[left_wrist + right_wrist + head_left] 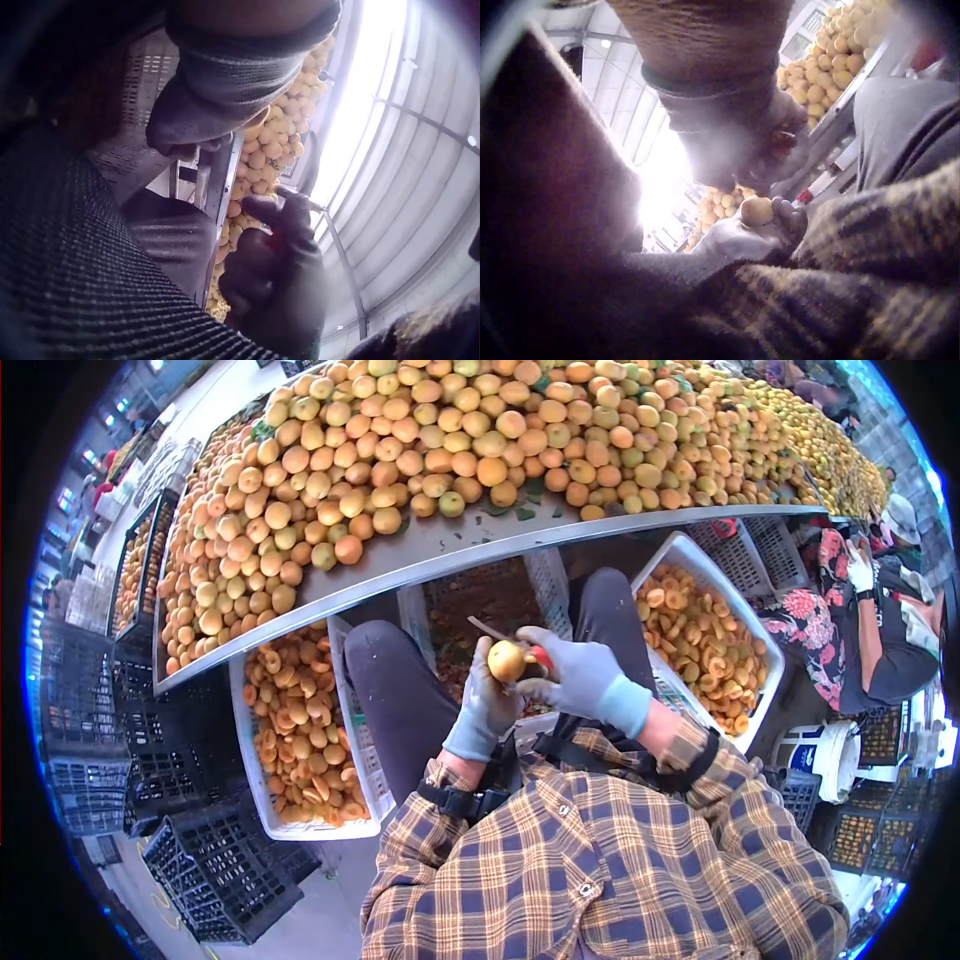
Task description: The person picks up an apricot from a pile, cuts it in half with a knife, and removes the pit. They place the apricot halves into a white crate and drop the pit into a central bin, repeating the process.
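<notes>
Between the knees, above the lap: both gloved hands meet near each other, wrists strapped over plaid cuffs.
Left hand [487, 710]: raised from the lower left, its fingers curled round one yellow-orange fruit [506, 660].
Right hand [592, 678]: comes in from the lower right, knuckles turned toward the left hand, gripping one knife by its red handle [541, 657]; the thin blade [488, 628] slants out to the upper left behind the fruit. Whether blade and skin touch cannot be told.
Held fruit: one, at the left hand's fingertips, just beside the right hand.
Crates by the legs: three pale ones; a left crate [330, 831] and a right crate [776, 660] of cut fruit, plus a middle crate [545, 592] between the legs with dark brownish bits in it.
Cut pieces: too many to count in both side crates.
Metal table [430, 547]: one, beyond the knees, heaped with whole fruit past counting; a few green leaves [525, 514] lie near its front edge.
</notes>
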{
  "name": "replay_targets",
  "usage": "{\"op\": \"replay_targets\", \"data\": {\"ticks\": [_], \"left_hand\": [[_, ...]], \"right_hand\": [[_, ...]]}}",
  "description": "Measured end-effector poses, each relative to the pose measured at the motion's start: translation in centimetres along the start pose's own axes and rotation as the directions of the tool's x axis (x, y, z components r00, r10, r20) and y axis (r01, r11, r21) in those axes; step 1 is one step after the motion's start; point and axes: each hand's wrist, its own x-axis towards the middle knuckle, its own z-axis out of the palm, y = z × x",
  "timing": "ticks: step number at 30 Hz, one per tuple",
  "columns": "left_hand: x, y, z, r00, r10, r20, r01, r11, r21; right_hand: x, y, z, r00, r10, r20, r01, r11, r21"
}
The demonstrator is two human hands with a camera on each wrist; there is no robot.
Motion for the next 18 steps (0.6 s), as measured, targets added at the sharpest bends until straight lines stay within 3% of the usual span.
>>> {"op": "replay_targets", "data": {"ticks": [2,3,5,8,9,12,14,15,16,17,18], "left_hand": [[2.5,-7.4,-5.7,0.998,-0.015,-0.055,0.022,0.992,0.124],[1.9,-5.7,-4.9,0.998,-0.008,-0.061,0.015,0.993,0.121],[-0.1,0.2,-1.6,0.934,-0.343,0.105,0.353,0.929,-0.111],[-0.7,0.8,0.4,0.91,-0.414,0.012,0.411,0.898,-0.158],[-0.9,1.4,1.8,0.934,-0.349,-0.072,0.338,0.932,-0.131],[0.2,-1.2,-0.1,0.901,-0.418,-0.116,0.39,0.897,-0.207],[0.2,-2.8,-1.7,0.888,-0.438,-0.139,0.399,0.885,-0.239],[-0.2,-2.8,-2.4,0.921,-0.365,-0.138,0.341,0.925,-0.17],[-0.6,-3.0,-2.6,0.948,-0.291,-0.129,0.28,0.955,-0.1],[-0.5,-3.4,-2.3,0.967,-0.199,-0.162,0.181,0.976,-0.118],[-1.2,-1.3,-0.3,0.959,-0.097,-0.265,0.105,0.994,0.015]], "right_hand": [[0.6,1.2,0.9,0.998,-0.068,0.0,0.068,0.997,-0.023],[0.9,1.4,1.2,0.989,-0.147,0.008,0.148,0.988,-0.043],[1.2,1.4,0.8,0.983,-0.172,0.062,0.176,0.983,-0.058],[1.1,0.8,0.0,0.967,-0.214,0.142,0.228,0.969,-0.092],[1.1,0.6,0.0,0.968,-0.22,0.12,0.232,0.968,-0.096],[1.0,1.1,2.2,0.976,-0.212,0.049,0.216,0.972,-0.093],[0.8,1.2,3.9,0.993,-0.115,-0.04,0.114,0.993,-0.026],[0.8,1.0,4.6,0.987,-0.117,-0.114,0.118,0.993,0.006],[0.8,0.8,5.2,0.99,-0.111,-0.089,0.112,0.994,-0.002],[0.8,0.6,5.7,0.986,-0.077,-0.146,0.081,0.996,0.027],[0.8,0.4,6.2,0.977,-0.041,-0.208,0.054,0.997,0.059]]}}
